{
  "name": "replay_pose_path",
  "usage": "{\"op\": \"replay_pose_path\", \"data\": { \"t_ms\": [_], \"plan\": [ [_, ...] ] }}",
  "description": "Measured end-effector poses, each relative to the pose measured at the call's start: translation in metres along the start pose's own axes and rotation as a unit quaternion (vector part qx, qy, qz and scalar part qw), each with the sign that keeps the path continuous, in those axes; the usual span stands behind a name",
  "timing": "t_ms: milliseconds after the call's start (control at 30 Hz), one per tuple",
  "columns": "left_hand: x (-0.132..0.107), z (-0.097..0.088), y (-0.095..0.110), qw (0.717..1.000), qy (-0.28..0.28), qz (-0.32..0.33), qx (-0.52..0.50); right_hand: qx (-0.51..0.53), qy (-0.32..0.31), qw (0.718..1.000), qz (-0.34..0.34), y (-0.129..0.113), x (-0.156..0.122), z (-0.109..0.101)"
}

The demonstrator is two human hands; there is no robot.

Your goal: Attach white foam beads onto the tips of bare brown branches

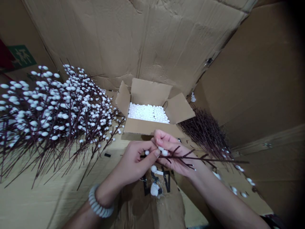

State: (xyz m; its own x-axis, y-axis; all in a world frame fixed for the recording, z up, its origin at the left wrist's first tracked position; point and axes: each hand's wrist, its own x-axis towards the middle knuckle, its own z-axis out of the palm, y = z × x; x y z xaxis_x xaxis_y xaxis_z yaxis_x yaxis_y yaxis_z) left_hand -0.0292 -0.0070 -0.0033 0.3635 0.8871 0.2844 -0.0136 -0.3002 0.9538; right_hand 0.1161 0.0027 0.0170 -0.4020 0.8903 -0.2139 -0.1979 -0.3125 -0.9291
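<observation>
My right hand [172, 152] is closed around a dark brown branch [209, 159] that sticks out to the right, with a few white foam beads on its twigs. My left hand [134, 160] pinches a white bead [164, 152] at the branch's near tip, fingers pressed together. Both hands meet just in front of a small open cardboard box [149, 127] filled with white foam beads [147, 113]. A white beaded bracelet [98, 205] circles my left wrist.
A big heap of finished branches with white beads [52, 105] lies at the left. A pile of bare dark branches [205, 130] lies at the right. Loose beads [238, 187] are scattered on the cardboard floor. Cardboard walls [152, 38] stand behind and to the right.
</observation>
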Motion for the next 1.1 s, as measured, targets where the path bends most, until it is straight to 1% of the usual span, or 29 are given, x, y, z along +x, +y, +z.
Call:
{"op": "replay_pose_path", "data": {
  "t_ms": [67, 200, 367, 500, 567, 767, 900, 967, 1100],
  "plan": [
    [0.000, -0.001, -0.001, 1.000, -0.002, 0.009, -0.004, 0.060, -0.027, 0.997, 0.035, -0.004, 0.000, 0.002],
    [0.001, -0.002, -0.002, 1.000, -0.001, 0.010, 0.001, 0.098, -0.022, 0.993, 0.054, -0.008, 0.000, 0.004],
    [0.001, -0.003, 0.000, 1.000, 0.007, 0.016, 0.012, 0.127, -0.011, 0.991, 0.046, -0.006, 0.002, 0.006],
    [0.002, -0.006, 0.003, 0.999, 0.018, 0.034, 0.020, 0.126, 0.015, 0.992, 0.025, -0.007, 0.000, 0.007],
    [0.003, -0.006, 0.004, 0.999, 0.022, 0.037, 0.026, 0.126, 0.017, 0.992, 0.014, -0.008, -0.002, 0.004],
    [0.001, -0.001, 0.003, 0.999, 0.020, 0.032, 0.016, 0.130, -0.012, 0.991, -0.006, -0.005, -0.008, -0.006],
    [0.002, 0.000, 0.002, 1.000, 0.027, 0.013, 0.005, 0.111, 0.015, 0.993, -0.024, -0.003, -0.009, -0.008],
    [0.002, 0.000, 0.001, 0.999, 0.044, -0.004, -0.003, 0.110, 0.039, 0.992, -0.046, -0.003, -0.010, -0.009],
    [0.004, 0.001, 0.000, 0.990, 0.126, -0.036, -0.057, 0.097, 0.093, 0.988, -0.079, 0.005, -0.017, -0.010]
  ]
}}
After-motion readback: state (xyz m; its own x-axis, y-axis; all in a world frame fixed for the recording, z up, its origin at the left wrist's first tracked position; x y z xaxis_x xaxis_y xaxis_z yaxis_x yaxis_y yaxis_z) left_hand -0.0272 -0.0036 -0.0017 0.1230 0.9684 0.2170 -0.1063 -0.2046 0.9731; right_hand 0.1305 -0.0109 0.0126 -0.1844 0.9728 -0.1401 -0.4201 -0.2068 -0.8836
